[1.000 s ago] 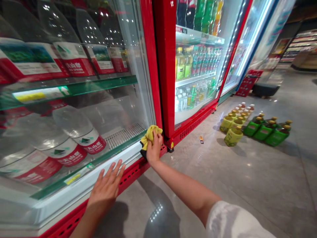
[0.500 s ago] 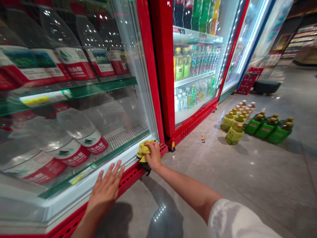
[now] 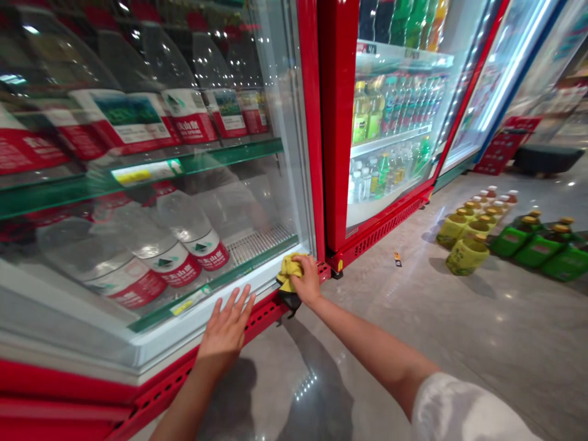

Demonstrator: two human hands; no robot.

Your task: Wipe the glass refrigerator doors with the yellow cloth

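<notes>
My right hand (image 3: pixel 307 280) grips a crumpled yellow cloth (image 3: pixel 291 269) with a dark edge hanging down. The cloth rests against the bottom right corner of a cooler door's pale frame (image 3: pixel 264 283). My left hand (image 3: pixel 226 327) lies with its fingers spread on the same lower frame, further left, and holds nothing. Behind the glass, large water bottles (image 3: pixel 172 263) with red and white labels stand on the bottom level. More of them (image 3: pixel 190 122) stand on the green-edged shelf (image 3: pixel 202 160) above.
A second red cooler (image 3: pixel 337 153) with lit drink shelves adjoins on the right. Yellow-wrapped bottles (image 3: pixel 467 254) and green packs of bottles (image 3: pixel 567 260) stand on the grey floor (image 3: pixel 413 331). A small orange and black tag (image 3: pixel 397 260) lies nearby. Further back is a dark stool (image 3: pixel 546 159).
The view has shifted, so the coolers and floor bottles appear further right or left-edge details come in. Both hands keep nearly the same places on the frame, the right still gripping the cloth.
</notes>
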